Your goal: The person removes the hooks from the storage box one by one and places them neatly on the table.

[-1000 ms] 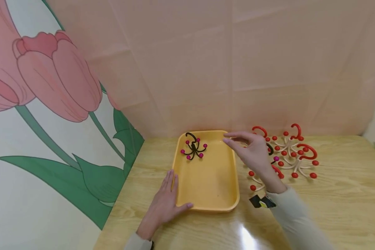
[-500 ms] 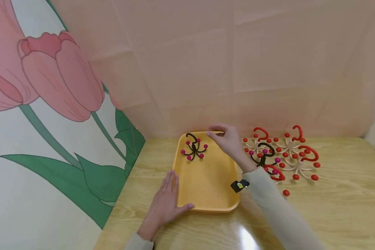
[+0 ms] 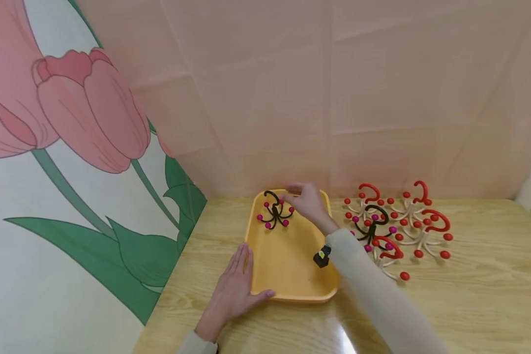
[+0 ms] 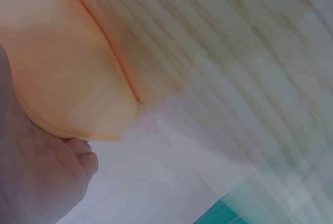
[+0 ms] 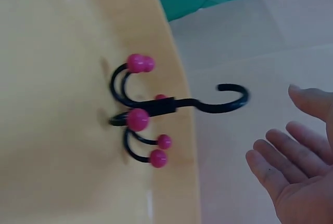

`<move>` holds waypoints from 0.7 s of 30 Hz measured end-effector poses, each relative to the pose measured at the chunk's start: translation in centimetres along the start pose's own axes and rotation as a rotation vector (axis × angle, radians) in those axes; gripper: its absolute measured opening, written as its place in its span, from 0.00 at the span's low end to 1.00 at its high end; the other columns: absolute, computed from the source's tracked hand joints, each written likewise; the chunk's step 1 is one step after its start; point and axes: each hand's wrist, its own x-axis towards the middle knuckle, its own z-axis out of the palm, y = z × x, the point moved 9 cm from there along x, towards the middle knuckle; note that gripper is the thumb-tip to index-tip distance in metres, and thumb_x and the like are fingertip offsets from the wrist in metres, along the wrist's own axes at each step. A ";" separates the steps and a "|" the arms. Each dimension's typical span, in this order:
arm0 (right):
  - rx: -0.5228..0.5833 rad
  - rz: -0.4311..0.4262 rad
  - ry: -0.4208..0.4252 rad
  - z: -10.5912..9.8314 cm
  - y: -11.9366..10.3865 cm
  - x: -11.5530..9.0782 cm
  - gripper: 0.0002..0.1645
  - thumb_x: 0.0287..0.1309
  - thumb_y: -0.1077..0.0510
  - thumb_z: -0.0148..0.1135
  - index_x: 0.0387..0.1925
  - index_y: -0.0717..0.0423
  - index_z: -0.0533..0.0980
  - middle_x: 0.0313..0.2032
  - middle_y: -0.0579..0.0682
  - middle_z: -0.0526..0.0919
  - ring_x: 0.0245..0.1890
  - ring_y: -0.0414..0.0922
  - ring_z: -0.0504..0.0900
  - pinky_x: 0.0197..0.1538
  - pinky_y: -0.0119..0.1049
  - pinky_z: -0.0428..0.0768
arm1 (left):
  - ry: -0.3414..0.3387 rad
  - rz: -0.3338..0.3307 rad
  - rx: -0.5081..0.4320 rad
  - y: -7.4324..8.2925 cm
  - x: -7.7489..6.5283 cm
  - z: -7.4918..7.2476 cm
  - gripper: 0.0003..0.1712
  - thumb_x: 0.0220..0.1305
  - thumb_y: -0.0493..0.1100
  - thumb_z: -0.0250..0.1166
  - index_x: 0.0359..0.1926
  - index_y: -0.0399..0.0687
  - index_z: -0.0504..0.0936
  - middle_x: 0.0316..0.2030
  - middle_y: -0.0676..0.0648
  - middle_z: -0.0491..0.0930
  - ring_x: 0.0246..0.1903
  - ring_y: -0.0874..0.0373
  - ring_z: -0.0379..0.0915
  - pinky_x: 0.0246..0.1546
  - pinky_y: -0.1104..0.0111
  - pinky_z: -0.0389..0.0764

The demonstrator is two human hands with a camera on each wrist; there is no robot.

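Observation:
A black multi-arm hanging hook (image 3: 275,215) with pink ball tips stands upright in the yellow tray (image 3: 287,265), towards its far left corner. My right hand (image 3: 310,202) is over the far part of the tray, just right of that hook. In the right wrist view its thumb and fingers are spread apart beside the curved hook top (image 5: 234,104), with a gap between them and nothing held. My left hand (image 3: 230,292) rests along the tray's near left corner, fingers straight at the left rim and thumb on the front rim.
Right of the tray, several cream hanging hooks (image 3: 422,238) with red balls and red tops stand clustered on the wooden table (image 3: 482,275), with another black one (image 3: 371,230) among them. A peach cloth (image 3: 265,98) hangs behind; a tulip-painted wall (image 3: 93,206) borders the left.
My right hand has moved left, from beside the clustered hooks to over the tray near the black hook inside it. My left hand keeps its place at the tray corner.

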 end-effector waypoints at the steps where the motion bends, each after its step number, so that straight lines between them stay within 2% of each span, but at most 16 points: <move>1: 0.002 0.013 -0.014 0.3 0.3 0.0 0.29 0.65 0.49 0.74 0.62 0.61 0.82 0.61 0.62 0.86 0.63 0.60 0.84 0.62 0.56 0.86 | -0.002 0.001 -0.003 0.0 0.0 0.1 0.70 0.63 0.87 0.48 0.84 0.38 0.45 0.86 0.38 0.37 0.86 0.48 0.32 0.86 0.54 0.48; 6: -0.007 0.046 -0.050 1.9 1.4 0.4 0.33 0.64 0.45 0.74 0.63 0.61 0.81 0.63 0.59 0.85 0.64 0.59 0.84 0.63 0.55 0.85 | 0.009 0.012 -0.003 0.2 0.0 -0.1 0.70 0.63 0.86 0.50 0.83 0.36 0.47 0.85 0.38 0.38 0.86 0.47 0.33 0.86 0.54 0.49; 12: -0.001 0.070 -0.045 3.5 2.4 1.0 0.29 0.64 0.51 0.75 0.60 0.64 0.82 0.60 0.62 0.87 0.58 0.57 0.88 0.60 0.52 0.87 | 0.001 0.011 -0.010 0.1 -0.1 0.0 0.69 0.63 0.86 0.50 0.83 0.36 0.48 0.85 0.38 0.37 0.86 0.46 0.32 0.86 0.54 0.49; 17: 0.029 0.113 -0.022 4.1 3.4 1.0 0.27 0.65 0.53 0.74 0.60 0.64 0.82 0.58 0.62 0.87 0.57 0.57 0.89 0.59 0.52 0.88 | 0.007 0.019 -0.012 0.2 0.0 0.0 0.69 0.63 0.86 0.51 0.83 0.36 0.49 0.85 0.37 0.38 0.86 0.45 0.34 0.85 0.54 0.50; 21: 0.026 0.111 0.014 4.4 3.8 1.0 0.24 0.66 0.54 0.73 0.58 0.63 0.84 0.56 0.61 0.89 0.55 0.56 0.90 0.57 0.51 0.88 | 0.021 0.024 -0.004 0.3 -0.1 -0.2 0.70 0.62 0.86 0.51 0.83 0.35 0.51 0.85 0.36 0.40 0.86 0.44 0.36 0.85 0.53 0.53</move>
